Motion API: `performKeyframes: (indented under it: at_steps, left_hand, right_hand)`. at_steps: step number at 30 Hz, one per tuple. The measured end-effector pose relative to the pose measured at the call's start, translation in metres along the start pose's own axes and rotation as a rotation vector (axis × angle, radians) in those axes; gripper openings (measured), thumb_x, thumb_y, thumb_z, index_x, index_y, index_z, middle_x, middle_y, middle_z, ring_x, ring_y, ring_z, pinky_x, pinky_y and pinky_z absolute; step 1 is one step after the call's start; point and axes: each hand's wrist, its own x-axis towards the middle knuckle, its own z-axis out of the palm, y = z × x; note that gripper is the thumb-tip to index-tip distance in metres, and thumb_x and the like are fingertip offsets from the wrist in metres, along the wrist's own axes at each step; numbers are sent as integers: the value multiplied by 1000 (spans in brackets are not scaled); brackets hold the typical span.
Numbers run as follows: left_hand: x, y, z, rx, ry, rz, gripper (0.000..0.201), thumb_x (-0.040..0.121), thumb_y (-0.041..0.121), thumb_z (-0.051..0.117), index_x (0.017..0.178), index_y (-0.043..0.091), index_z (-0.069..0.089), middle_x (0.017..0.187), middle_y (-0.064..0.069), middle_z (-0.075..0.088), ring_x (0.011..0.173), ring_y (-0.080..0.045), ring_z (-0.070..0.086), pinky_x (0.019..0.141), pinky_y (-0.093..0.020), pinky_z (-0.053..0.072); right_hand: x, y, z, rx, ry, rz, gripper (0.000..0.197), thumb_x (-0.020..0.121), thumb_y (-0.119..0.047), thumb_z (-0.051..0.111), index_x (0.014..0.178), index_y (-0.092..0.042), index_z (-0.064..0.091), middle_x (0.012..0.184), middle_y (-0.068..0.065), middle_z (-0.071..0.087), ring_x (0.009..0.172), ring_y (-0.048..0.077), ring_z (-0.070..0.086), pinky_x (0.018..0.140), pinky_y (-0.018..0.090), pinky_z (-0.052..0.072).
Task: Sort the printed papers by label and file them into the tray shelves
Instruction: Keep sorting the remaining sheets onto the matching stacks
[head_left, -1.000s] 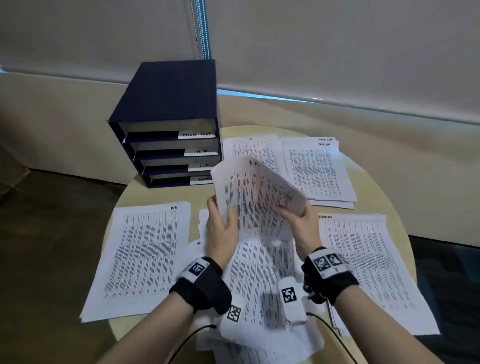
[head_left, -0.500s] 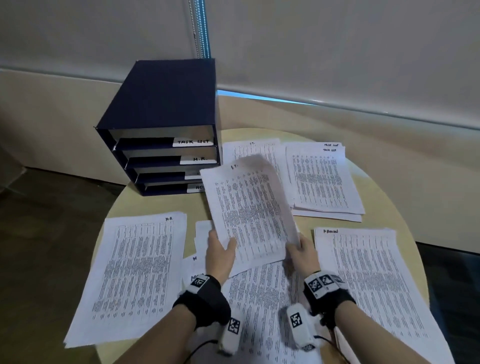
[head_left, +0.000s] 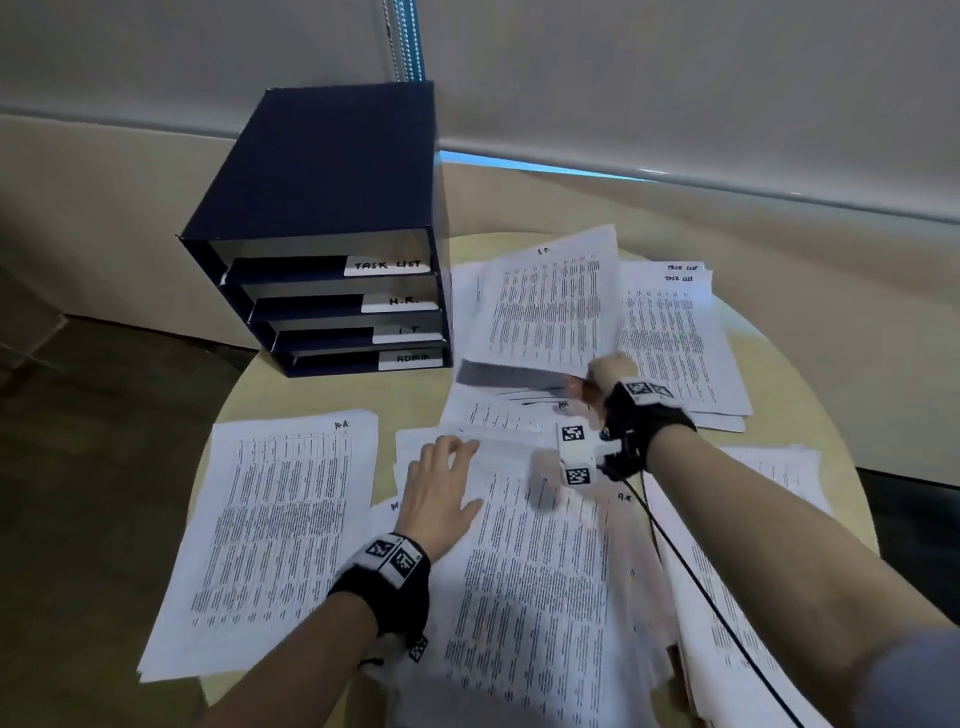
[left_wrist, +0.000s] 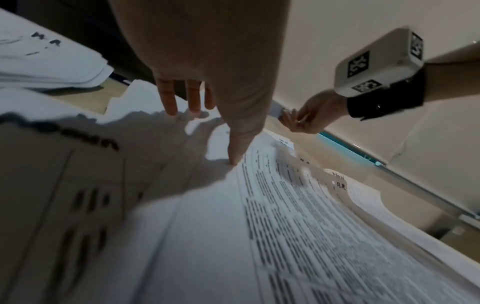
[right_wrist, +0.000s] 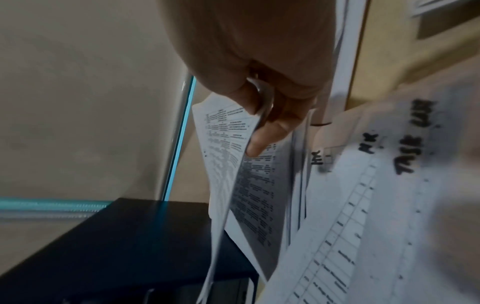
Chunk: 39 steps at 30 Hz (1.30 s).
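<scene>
From the left, I see the H.R. pile (head_left: 270, 535) lying flat on the counter (head_left: 332, 395), and behind it the tray shelves (head_left: 332, 306) with slots marked TASK LIST, H.R., I.T. and ADMIN. My left hand (head_left: 439, 496) lies flat, fingers spread, pressing down the unsorted heap (head_left: 530, 597) at the near middle. My right hand (head_left: 602, 376) pinches the lower edge of one sheet (head_left: 550, 306) between thumb and fingers, holding it tilted above the far pile just right of the shelves; its label looks like I.T., though it is small. I judge I am still sorting, not yet filing. Next I should let the sheet settle squarely on that pile, beside the TASK LIST pile (head_left: 675, 338), then go back to the heap for another.
</scene>
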Motion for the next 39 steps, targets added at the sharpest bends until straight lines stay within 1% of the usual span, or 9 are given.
performKeyframes:
  at_steps: [4, 8, 10, 15, 21, 24, 27, 34, 39]
  left_hand:
    - [17, 4, -7, 149, -70, 191, 62, 87, 31, 60, 142, 26, 32, 140, -6, 31, 125, -24, 34, 101, -38, 33]
    - [24, 6, -8, 168, -94, 233, 44, 86, 29, 62, 127, 24, 47, 130, -4, 38, 118, -23, 39, 97, -37, 35]
    - [24, 6, -8, 145, -70, 231, 33, 88, 28, 61, 118, 22, 50, 119, -1, 42, 108, -20, 41, 92, -34, 36]
    - [13, 4, -6, 50, 38, 317, 6, 92, 22, 60, 88, 20, 56, 88, 6, 52, 82, -16, 44, 77, -28, 30]
    - [6, 1, -14, -18, -16, 339, 10, 95, 32, 51, 92, 23, 55, 97, 10, 48, 92, -11, 39, 85, -30, 34]
    - [15, 7, -19, -42, -24, 299, 23, 100, 29, 37, 117, 25, 53, 119, 9, 47, 111, -11, 38, 97, -32, 33]
    - [24, 12, -24, 65, -54, 320, 32, 99, 18, 38, 129, 25, 46, 124, 6, 47, 114, -16, 39, 99, -36, 34]
    - [35, 20, -31, 95, -87, 327, 16, 92, 26, 54, 107, 20, 59, 107, 2, 56, 103, -19, 46, 90, -28, 23]
    - [14, 18, -30, 28, -25, 423, 10, 94, 26, 57, 88, 19, 60, 89, 6, 55, 86, -13, 41, 81, -23, 23]
  right_hand:
    - [3, -8, 11, 21, -73, 49, 56, 89, 5, 48, 140, -7, 29, 134, 24, 44, 99, 36, 64, 76, 35, 58]
    - [-1, 2, -13, -95, -43, -22, 85, 84, 2, 58, 148, -25, 9, 150, 20, 25, 111, 33, 58, 99, 49, 44]
    - [-24, 10, -32, -264, -4, -135, 74, 86, -2, 58, 146, -24, 21, 150, 14, 28, 121, 31, 49, 99, 52, 44]
    - [-93, 55, -76, -748, -213, -264, 20, 85, -16, 64, 104, -16, 61, 107, -1, 63, 97, 15, 60, 89, 31, 50]
    - [-132, 108, -83, -881, -113, -335, 3, 85, -17, 64, 86, -20, 63, 91, -1, 63, 84, 14, 59, 77, 22, 48]
    - [-139, 119, -76, -884, -65, -399, 7, 89, -16, 59, 85, -15, 64, 86, -2, 64, 77, 9, 58, 65, 12, 40]
    - [-144, 124, -72, -965, -86, -464, 9, 91, -18, 56, 88, -16, 64, 86, -5, 64, 78, 8, 58, 73, 19, 48]
    - [-144, 133, -75, -1028, -73, -554, 7, 89, -21, 59, 88, -19, 65, 89, -7, 59, 84, 10, 55, 86, 32, 48]
    - [-145, 138, -78, -1001, 71, -675, 2, 79, -15, 69, 80, -15, 67, 123, 4, 49, 115, 22, 41, 99, 36, 39]
